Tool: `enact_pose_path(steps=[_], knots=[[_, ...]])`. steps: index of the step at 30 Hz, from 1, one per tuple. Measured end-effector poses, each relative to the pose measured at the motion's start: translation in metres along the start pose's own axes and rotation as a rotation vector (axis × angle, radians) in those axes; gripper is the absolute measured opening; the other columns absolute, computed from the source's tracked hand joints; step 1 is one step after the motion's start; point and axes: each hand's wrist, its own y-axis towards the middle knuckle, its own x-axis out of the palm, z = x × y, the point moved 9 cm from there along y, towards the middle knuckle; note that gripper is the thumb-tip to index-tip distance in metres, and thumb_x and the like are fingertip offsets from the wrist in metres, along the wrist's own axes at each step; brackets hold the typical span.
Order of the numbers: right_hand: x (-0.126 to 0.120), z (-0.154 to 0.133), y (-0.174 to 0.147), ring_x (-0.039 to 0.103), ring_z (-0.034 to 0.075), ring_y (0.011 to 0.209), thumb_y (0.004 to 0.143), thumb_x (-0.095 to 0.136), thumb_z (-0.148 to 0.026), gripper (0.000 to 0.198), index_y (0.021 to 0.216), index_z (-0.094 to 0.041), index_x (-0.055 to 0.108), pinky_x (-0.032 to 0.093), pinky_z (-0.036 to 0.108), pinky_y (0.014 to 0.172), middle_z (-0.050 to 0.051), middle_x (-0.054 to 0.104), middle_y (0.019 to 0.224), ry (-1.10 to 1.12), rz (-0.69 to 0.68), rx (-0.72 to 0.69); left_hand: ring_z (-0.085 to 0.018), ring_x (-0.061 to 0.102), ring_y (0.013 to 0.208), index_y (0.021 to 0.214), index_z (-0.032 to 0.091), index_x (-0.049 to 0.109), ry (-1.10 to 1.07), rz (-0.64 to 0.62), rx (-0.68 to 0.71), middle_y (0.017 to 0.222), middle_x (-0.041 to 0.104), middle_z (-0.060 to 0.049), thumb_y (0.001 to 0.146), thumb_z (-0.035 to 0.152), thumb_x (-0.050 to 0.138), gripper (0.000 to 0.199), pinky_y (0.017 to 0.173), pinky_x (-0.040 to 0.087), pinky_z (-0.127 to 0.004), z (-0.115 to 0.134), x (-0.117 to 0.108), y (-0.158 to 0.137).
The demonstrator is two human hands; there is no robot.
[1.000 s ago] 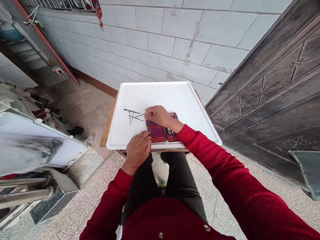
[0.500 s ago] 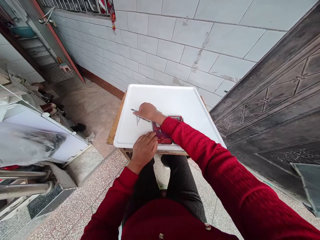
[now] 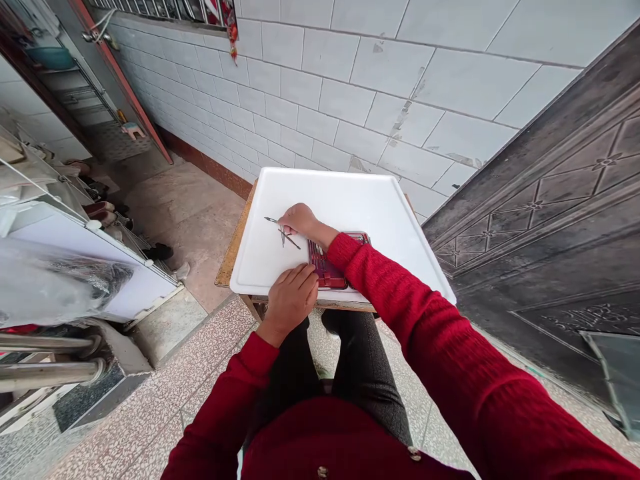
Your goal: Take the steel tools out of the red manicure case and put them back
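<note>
Your right hand (image 3: 301, 221) has shifted left, away from the red case (image 3: 332, 283), since a second ago. Leftmost, thin tools (image 3: 289, 239) lie loosely crossed by its fingertips, much nearer it than your left hand (image 3: 293, 297) — one slants down rightward. Its fingers are bunched; you can't tell what they hold. Your left lies flat, grasping nothing visible, at the case's near-left corner — your right sleeve hides much beyond.
</note>
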Motion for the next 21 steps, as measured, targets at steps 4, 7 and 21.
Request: enact_pose_path(steps=[4,7,21], knots=[[-0.027,0.016,-0.018,0.049,0.006,0.042,0.078,0.075,-0.013,0.026,0.058,-0.016,0.06,0.034,0.018,0.04,0.001,0.065,0.053,0.333,0.031,-0.017,-0.025,0.071,0.119,0.112,0.02,0.071,-0.008,-0.024,-0.004,0.125,0.076,-0.009,0.1,0.015,0.053,0.022,0.1,0.057,-0.042,0.0,0.0,0.002],[-0.051,0.031,-0.037,0.055,0.007,0.045,0.079,0.08,-0.016,0.026,0.062,-0.016,0.061,0.032,0.016,0.036,0.004,0.07,0.059,0.45,0.066,-0.013,-0.025,0.071,0.12,0.112,0.021,0.071,-0.014,-0.029,-0.006,0.125,0.076,-0.009,0.101,0.016,0.053,0.022,0.1,0.057,-0.041,-0.001,0.001,0.003],[-0.092,0.075,-0.063,0.065,0.009,0.049,0.078,0.087,-0.018,0.028,0.064,-0.014,0.063,0.046,0.014,0.039,0.003,0.07,0.059,0.57,0.129,-0.036,-0.025,0.071,0.121,0.116,0.022,0.071,-0.013,-0.038,-0.019,0.125,0.076,-0.009,0.1,0.017,0.054,0.024,0.1,0.056,-0.042,-0.001,0.001,0.007]])
